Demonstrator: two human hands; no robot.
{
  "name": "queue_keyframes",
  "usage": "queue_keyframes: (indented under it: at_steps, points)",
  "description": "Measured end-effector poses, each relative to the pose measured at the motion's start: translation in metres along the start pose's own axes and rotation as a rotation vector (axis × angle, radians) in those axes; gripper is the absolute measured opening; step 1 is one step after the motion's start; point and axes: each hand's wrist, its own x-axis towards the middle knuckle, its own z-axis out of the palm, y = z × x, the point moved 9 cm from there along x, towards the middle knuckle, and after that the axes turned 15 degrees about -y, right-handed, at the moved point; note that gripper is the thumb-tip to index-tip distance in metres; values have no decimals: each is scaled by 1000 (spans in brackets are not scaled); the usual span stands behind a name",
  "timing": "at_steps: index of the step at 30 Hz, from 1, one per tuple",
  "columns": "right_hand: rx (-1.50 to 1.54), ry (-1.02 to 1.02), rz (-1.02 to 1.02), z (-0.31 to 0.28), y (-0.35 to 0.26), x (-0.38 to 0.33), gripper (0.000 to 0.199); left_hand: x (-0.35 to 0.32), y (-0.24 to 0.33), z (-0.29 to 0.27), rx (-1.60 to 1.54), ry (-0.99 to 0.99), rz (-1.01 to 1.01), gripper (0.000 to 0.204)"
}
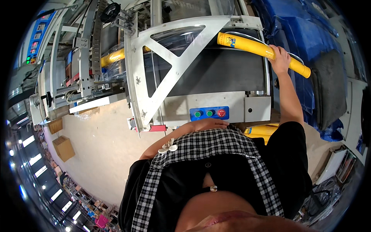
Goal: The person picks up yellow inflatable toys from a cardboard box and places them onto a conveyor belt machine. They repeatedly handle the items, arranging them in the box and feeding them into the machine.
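Observation:
A long yellow tube with a small printed picture near its left end is gripped by my right hand, whose fingers wrap over it right of its middle. Along its far side runs a thin white cord or strip. The tube's left part is over the dark conveyor belt; its right end reaches past the machine's edge. My left hand lies flat against the checked apron at my waist, fingers stretched out and partly hidden, holding nothing.
A white triangular metal frame stands over the belt's left side. Two green buttons and a red one sit on a blue control panel. More yellow tubes lie below the right end. Blue sheeting covers something at right. Another yellow tube is inside the machine.

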Motion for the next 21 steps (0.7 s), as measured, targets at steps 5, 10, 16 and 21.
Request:
queue_keyframes:
  at_steps: [5,10,16,21]
  points:
    - [31,-57,-5,17,-19,29,71,-3,-7,0,-78,20,22,44]
    - [79,-80,-33,29,-41,52,73,-7,-11,2,-197,-17,92,43]
    - [213,-63,-158,35,-74,67,58,-9,-7,6,-164,-34,14,43]
    - [490,66,-363,-13,-80,25,26,-5,-9,9,-126,-29,-59,51]
